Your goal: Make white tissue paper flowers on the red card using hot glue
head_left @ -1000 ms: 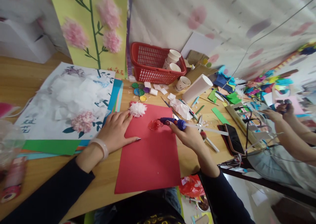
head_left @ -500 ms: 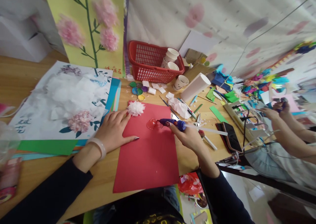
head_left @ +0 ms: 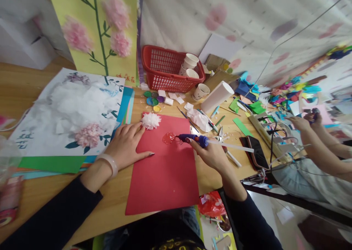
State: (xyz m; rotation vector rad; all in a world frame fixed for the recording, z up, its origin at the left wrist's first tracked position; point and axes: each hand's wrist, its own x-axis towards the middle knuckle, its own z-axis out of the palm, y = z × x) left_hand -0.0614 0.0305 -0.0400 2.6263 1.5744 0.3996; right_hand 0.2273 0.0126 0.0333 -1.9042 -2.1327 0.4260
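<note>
A red sheet of paper (head_left: pixel 165 176) lies on the wooden table, with a white tissue flower (head_left: pixel 151 121) near its top left corner. My left hand (head_left: pixel 127 146) rests with fingers spread over the sheet's left edge, fingertips close to the flower. In my right hand (head_left: pixel 213 154) is a blue glue gun (head_left: pixel 196 138), a long clear glue stick trailing out behind it. Its nozzle points left at a shiny patch of glue (head_left: pixel 168 138) on the red paper.
Behind the sheet are a red basket (head_left: pixel 170 84) with paper cups, paint pots (head_left: pixel 154 101) and a white roll (head_left: pixel 217 97). Left lies flower artwork (head_left: pixel 52 140). To the right are scissors (head_left: pixel 220 134), a phone (head_left: pixel 257 152), a power strip (head_left: pixel 268 138) and another person's hands (head_left: pixel 301 124).
The glue gun's nozzle has shifted very slightly right from the glue patch. My left hand has stayed in place beside the flower.
</note>
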